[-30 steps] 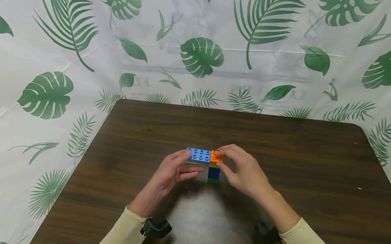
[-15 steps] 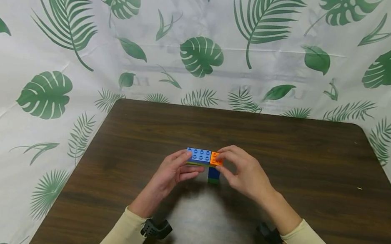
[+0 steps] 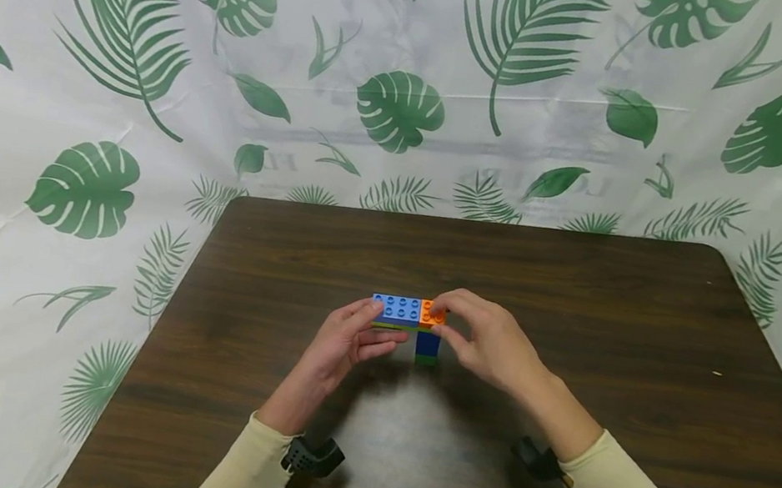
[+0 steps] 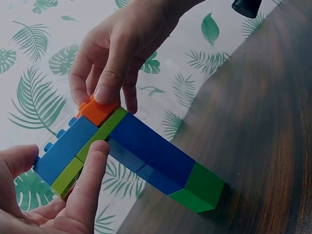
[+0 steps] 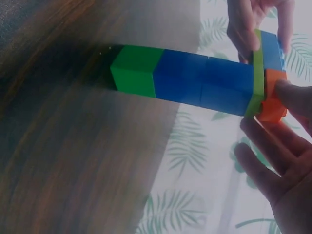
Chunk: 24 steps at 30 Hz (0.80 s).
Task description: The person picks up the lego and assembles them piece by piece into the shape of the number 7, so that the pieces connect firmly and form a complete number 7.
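Observation:
A tower of toy building bricks stands on the table, with a green brick [image 4: 200,190] at the bottom and two dark blue bricks [image 4: 148,151] above it. Across its top lies a lime green layer [image 4: 100,131] that juts out to the left. On that layer sit a long light blue brick [image 3: 400,309] and, at its right end, a small orange brick [image 3: 425,317]. My left hand [image 3: 336,344] pinches the overhanging end, thumb on the light blue brick and fingers beneath the lime layer. Between thumb and fingers, my right hand [image 3: 495,347] pinches the orange brick.
The dark wooden table [image 3: 265,276] extends around the tower. Behind and to the sides hangs a white sheet [image 3: 351,2] with green leaf prints. A black wrist device [image 3: 313,458] sits on the left wrist, and another [image 3: 536,460] on the right.

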### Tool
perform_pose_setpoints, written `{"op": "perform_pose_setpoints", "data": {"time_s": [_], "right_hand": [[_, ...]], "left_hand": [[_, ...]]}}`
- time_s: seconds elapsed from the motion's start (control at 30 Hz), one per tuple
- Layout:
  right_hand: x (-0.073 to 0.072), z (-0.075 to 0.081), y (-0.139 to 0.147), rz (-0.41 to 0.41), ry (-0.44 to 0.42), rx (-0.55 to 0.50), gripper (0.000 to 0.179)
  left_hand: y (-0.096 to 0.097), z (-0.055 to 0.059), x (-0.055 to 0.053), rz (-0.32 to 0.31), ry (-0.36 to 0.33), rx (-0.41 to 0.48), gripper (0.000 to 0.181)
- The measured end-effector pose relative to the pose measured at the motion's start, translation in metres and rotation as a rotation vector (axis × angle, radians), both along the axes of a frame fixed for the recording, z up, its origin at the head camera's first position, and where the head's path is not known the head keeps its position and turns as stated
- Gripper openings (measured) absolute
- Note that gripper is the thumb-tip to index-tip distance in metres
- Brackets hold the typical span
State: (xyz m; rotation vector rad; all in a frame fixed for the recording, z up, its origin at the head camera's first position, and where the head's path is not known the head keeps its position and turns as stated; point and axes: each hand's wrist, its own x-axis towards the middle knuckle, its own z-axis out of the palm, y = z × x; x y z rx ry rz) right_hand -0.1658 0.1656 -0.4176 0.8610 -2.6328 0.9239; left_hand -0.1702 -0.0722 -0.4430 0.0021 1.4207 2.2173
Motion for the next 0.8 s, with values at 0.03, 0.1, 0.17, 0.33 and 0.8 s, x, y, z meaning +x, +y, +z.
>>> {"op": "perform_pose_setpoints", "data": {"time_s": [0.03,0.1,0.17,0.33,0.8], "right_hand": [[-0.0001,0.0002,-0.0001,-0.001,-0.01,0.002,0.028],[0.0002,0.0007,-0.0003,0.0,-0.024,0.008,0.027],[0.0003,0.0,-0.0003,0.004,-0.027,0.01,0.027],[-0.0011,-0.003,-0.0001,0.009,-0.014,-0.02,0.029],[-0.0024,-0.0082,0.0026,-0.008,-0.029,-0.004,0.029]], "left_hand": [[0.0,-0.0001,0.0,0.0,0.0,0.0,0.051],[-0.0001,-0.0004,-0.0001,0.001,-0.001,0.002,0.051],[-0.0003,-0.0005,0.0001,0.002,-0.004,0.002,0.05],[-0.0001,-0.0003,0.0001,0.006,-0.002,0.0,0.05],[-0.0005,-0.001,0.0012,0.007,-0.002,-0.015,0.052]]}}
